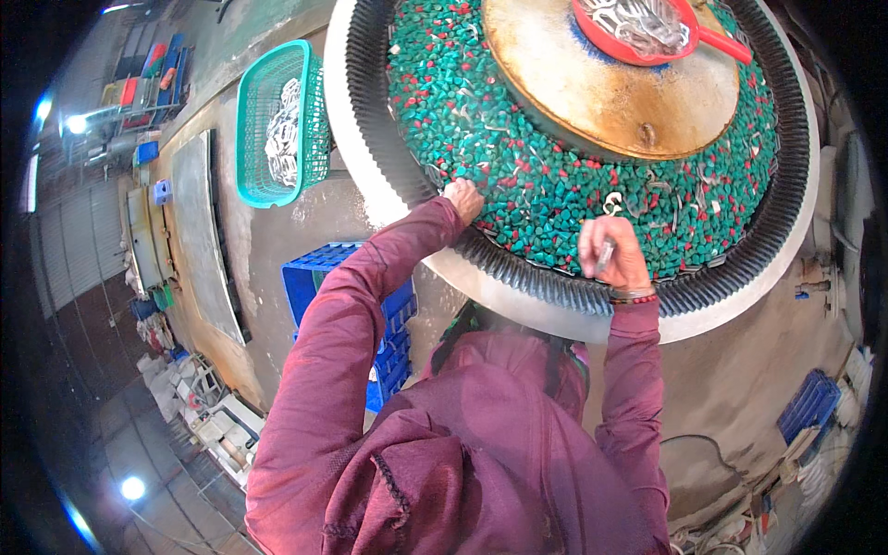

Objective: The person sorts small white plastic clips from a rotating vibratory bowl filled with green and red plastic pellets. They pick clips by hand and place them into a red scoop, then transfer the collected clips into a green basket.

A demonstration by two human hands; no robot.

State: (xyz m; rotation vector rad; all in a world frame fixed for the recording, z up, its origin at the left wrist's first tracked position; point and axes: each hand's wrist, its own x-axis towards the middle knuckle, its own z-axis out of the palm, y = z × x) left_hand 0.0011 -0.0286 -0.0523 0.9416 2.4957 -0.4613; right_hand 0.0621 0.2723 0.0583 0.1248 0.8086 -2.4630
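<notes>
The left hand [463, 199] is being pressed, fingers curled, into the green and red cone-shaped plastic polishing media [555, 185] filling the round ribbed black tub [555, 277]; what it grasps cannot be told. A slim grey metal piece [604, 254] is being pinched in the right hand [612, 252] above the rim. Loosely held, it is likely being risked to the floor or back under the media.

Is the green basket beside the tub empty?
No, the green basket left of the tub holds a pile of pale metal parts.
</notes>
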